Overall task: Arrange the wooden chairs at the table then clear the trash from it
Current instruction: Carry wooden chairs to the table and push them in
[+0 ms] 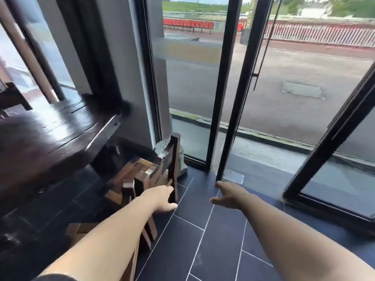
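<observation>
Wooden chair [162, 169] meets left hand [160, 199]; right hand [229, 194] hangs spread, empty.

The floor [213, 236] was laid in dark rectangular tiles with pale grout lines. Tall glass panes in black frames [218, 98] filled the far side, and a glass door [332, 159] in the same black framing stood swung inward at the right. A grey pillar [121, 57] rose between the panes at the left. A rough grey stone [181, 159] sat on the floor against the glass. Outside lay a grey paved road [294, 63], a row of red seats [187, 24], a pale railing [316, 34], and green slopes beyond.
</observation>
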Demonstrator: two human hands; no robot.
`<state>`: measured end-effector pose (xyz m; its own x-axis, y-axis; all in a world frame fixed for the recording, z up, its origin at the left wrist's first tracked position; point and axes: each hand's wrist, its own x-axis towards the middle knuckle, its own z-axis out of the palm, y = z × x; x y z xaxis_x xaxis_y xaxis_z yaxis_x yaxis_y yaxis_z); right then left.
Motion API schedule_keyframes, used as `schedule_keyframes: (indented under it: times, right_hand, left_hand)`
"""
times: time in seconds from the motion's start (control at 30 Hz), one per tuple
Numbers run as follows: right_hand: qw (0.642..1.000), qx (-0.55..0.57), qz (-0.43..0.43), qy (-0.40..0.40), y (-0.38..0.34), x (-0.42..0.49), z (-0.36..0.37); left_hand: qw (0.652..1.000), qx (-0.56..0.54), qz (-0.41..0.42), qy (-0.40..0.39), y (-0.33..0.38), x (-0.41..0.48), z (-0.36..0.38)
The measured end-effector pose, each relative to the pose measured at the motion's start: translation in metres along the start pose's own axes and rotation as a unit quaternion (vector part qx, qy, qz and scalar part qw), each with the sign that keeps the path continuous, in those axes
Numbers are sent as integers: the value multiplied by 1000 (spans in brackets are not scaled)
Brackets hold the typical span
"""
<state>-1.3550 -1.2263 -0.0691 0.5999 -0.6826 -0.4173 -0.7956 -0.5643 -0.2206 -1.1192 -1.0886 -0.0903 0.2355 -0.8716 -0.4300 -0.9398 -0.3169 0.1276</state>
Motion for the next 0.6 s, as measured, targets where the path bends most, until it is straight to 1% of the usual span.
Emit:
schedule_keyframes:
  times: [0.1, 0.2, 0.37, 0.5, 0.6]
  right_hand:
    - [997, -21, -66, -16, -12, 31, -16]
    - [989, -44, -136, -27, -39, 60, -22]
    - [965, -72, -244, -61, -113, 100, -22]
    - [944, -101, -302, -83, -173, 135, -14]
    - [923, -145, -346, -86, -216, 161, -8]
  left_hand:
    - [997, -44, -68, 11, -8, -10, -2]
    - [988, -92, -125, 29, -22, -26, -1]
    - [964, -139, -220, 51, -61, -52, 2]
    - [942, -174, -279, 64, -102, -66, 7]
    - [922, -197, -324, 75, -129, -78, 7]
